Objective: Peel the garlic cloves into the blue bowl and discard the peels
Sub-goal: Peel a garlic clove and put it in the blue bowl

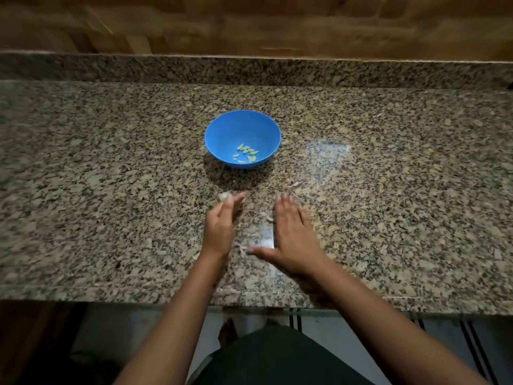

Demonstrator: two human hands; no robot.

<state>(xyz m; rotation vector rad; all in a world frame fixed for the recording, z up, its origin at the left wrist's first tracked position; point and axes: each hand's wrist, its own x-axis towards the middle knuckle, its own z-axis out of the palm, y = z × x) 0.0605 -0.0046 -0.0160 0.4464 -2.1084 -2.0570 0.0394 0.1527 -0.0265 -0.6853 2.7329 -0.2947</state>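
On the granite counter [111, 162] the blue bowl [222, 129] of peeled cloves [246, 154] sits just beyond both hands — right hand [291, 234] flat, fingers straight, left hand [220, 226] edge-on, fingers extended, gripping nothing — so a hasty sweep could scatter the thin peels [255, 234] between them or knock the small pale piece [224, 196] at the left fingertips.

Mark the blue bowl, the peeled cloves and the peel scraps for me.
blue bowl [222, 126]: head view, bare inner wall, upper left.
peeled cloves [246, 154]: head view, middle of the pile in the bowl.
peel scraps [251, 234]: head view, blurred bits between the hands.
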